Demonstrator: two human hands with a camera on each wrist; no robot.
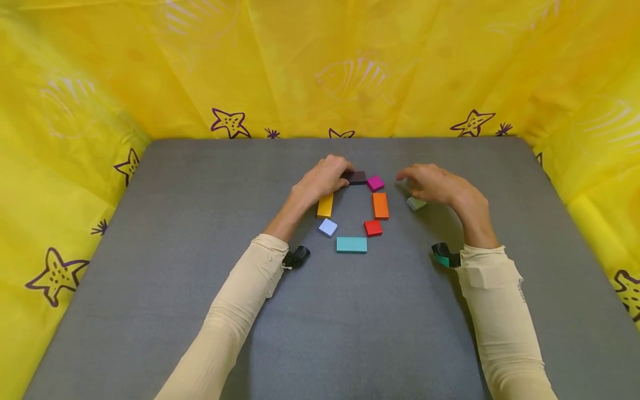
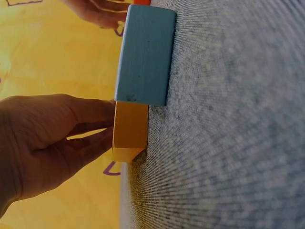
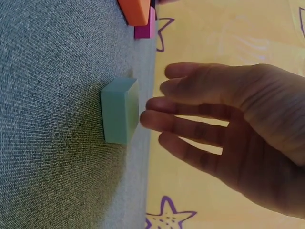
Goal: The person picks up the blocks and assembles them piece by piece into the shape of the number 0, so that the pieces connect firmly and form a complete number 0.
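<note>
My left hand [image 1: 326, 176] pinches the left end of a dark brown rectangular block [image 1: 357, 178] at the far side of a ring of coloured blocks. In the left wrist view its fingertips are hidden behind a yellow block [image 2: 131, 126] and a light blue block [image 2: 147, 55]. My right hand [image 1: 437, 183] hovers right of the ring with loosely bent fingers, holding nothing. Just under it lies a pale green block [image 1: 416, 204]. The right wrist view shows a gap between the fingertips and that green block [image 3: 119, 109].
A magenta block [image 1: 375, 183], an orange block [image 1: 380, 206], a red block [image 1: 373, 228] and a turquoise block [image 1: 351, 245] form the rest of the ring on the grey table [image 1: 200, 250]. Yellow cloth [image 1: 290, 66] with sea-animal drawings encloses the back and sides.
</note>
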